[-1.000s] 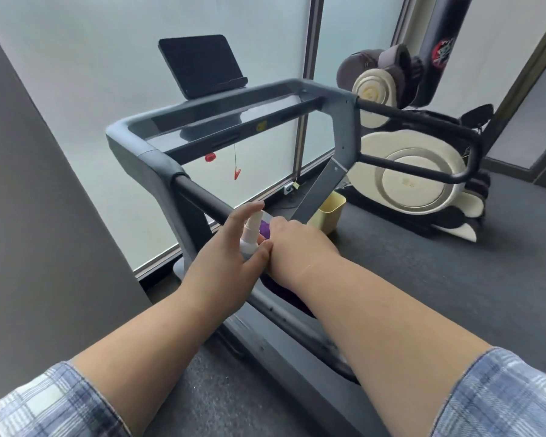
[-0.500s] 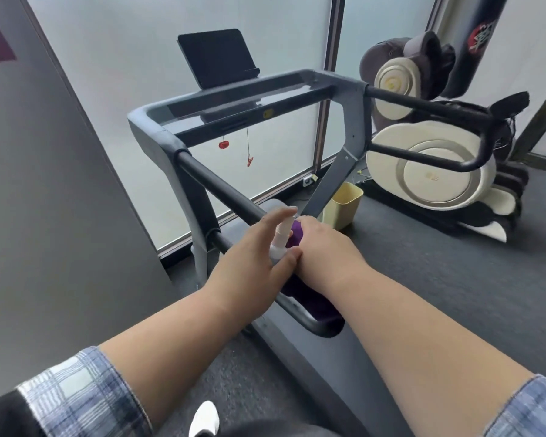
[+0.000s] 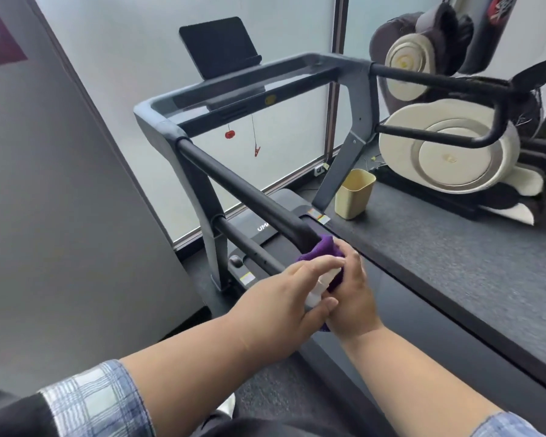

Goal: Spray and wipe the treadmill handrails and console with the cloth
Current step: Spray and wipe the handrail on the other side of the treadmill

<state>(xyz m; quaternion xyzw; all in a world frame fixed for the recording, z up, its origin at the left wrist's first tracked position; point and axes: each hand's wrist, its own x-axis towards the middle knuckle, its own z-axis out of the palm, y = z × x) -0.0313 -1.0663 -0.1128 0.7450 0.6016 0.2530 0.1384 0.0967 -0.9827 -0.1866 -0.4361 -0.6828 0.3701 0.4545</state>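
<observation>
The treadmill's left black handrail (image 3: 234,184) runs from the grey console frame (image 3: 243,86) down toward me. At its near end my right hand (image 3: 352,298) grips a purple cloth (image 3: 320,249) wrapped round the rail. My left hand (image 3: 284,298) holds a small white spray bottle (image 3: 320,287) right beside the cloth, forefinger stretched over its top. A black tablet holder (image 3: 216,45) stands on the console. The right handrail (image 3: 438,78) crosses the upper right.
A grey wall panel (image 3: 60,200) stands close on my left. A beige bin (image 3: 353,193) sits on the dark floor beyond the treadmill deck (image 3: 423,310). A cream and black elliptical machine (image 3: 448,152) is at the right. A red safety clip (image 3: 256,149) hangs under the console.
Both hands have stayed together at the rail's near end, sliding slightly toward me along it. My view has shifted, showing more of the rail and the deck.
</observation>
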